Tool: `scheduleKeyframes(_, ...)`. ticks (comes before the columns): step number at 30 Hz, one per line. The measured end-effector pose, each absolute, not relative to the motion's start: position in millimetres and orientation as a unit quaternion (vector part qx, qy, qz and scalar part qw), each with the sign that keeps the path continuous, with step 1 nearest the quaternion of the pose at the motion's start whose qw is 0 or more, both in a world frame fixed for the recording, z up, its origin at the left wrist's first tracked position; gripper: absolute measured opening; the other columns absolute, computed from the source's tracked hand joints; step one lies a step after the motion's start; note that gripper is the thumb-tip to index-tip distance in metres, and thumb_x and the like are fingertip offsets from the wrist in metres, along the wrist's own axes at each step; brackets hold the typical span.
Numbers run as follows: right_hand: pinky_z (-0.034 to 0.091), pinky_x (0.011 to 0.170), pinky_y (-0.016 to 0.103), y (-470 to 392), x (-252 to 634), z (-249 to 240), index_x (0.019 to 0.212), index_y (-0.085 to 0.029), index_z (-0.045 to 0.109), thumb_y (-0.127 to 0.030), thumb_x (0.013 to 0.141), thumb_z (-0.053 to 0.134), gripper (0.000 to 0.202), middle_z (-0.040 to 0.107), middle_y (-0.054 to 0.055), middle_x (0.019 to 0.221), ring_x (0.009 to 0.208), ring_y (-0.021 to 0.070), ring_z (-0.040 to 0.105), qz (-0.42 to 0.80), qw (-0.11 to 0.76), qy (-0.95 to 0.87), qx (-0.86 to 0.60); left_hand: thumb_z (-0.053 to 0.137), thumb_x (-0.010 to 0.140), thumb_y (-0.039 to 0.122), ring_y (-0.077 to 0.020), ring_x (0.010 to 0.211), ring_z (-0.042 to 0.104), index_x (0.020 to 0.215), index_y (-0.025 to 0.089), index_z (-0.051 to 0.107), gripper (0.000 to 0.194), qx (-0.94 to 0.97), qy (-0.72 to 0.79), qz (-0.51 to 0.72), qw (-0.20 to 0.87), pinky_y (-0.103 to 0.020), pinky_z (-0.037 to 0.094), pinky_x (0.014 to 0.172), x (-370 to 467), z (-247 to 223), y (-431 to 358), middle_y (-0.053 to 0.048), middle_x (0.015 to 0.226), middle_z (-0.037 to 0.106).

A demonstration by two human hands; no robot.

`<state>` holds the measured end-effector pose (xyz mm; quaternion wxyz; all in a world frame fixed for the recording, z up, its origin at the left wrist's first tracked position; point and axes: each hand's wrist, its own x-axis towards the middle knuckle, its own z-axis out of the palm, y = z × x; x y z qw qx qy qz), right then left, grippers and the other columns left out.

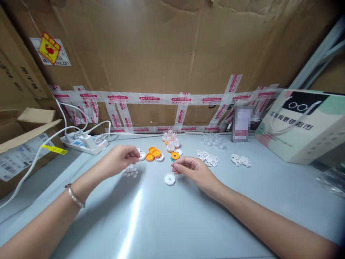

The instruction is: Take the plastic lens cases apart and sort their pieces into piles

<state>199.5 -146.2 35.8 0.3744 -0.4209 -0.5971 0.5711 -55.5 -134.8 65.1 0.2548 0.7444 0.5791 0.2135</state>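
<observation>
My left hand [125, 158] is over the table's left middle, thumb and fingers pinched together; whatever they may hold is hidden. Its fingertips are beside a white round cap [142, 156], and small clear pieces [130, 171] lie just below. My right hand [192, 168] is also closed in a pinch, and I cannot make out anything between its fingers. Near its fingertips, a white round base [169, 179] lies flat with a small piece at its centre. An orange ring-shaped cap [175, 155] sits just beyond that hand. Between the hands lie several orange caps [150, 157] and white ones.
Clear domed pieces on orange bases [170, 138] cluster at the back. White openwork pieces [208, 158] lie in two piles on the right, with clear parts [212, 141] behind. A power strip [85, 143], open carton [24, 151], paper bag [299, 126] and large cardboard box [151, 46] border the table.
</observation>
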Motion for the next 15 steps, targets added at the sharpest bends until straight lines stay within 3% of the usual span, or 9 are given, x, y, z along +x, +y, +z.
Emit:
scheduleKeyframes(3,0.047,0.078,0.029,-143,203,33,0.079,-0.014,0.062,-0.041,0.071,0.061,0.028,0.062,0.002,0.078,0.076,0.0119,0.059,0.547,0.366,-0.621,-0.426,0.053,0.069,0.027,-0.0153,0.067,0.06,0.075,0.017,0.062,0.015,0.747,0.605,0.173,0.216,-0.023,0.044,0.06,-76,60,-120,-0.002,0.071,0.066)
scheduleKeyframes(9,0.045,0.077,0.028,-141,204,30,0.08,-0.013,0.062,-0.039,0.073,0.058,0.027,0.062,0.003,0.077,0.076,0.0122,0.059,0.523,0.35,-0.645,-0.434,0.052,0.068,0.03,-0.0152,0.067,0.059,0.072,0.015,0.064,0.02,0.756,0.581,0.117,0.279,-0.022,0.043,0.063,-68,48,-115,-0.003,0.072,0.067)
scheduleKeyframes(15,0.044,0.074,0.026,-140,203,28,0.083,-0.014,0.062,-0.036,0.076,0.054,0.025,0.063,0.003,0.08,0.077,0.0123,0.058,0.48,0.327,-0.68,-0.449,0.051,0.067,0.029,-0.0167,0.07,0.06,0.075,0.016,0.066,0.021,0.761,0.589,0.114,0.247,-0.023,0.043,0.065,-66,46,-116,-0.003,0.073,0.067)
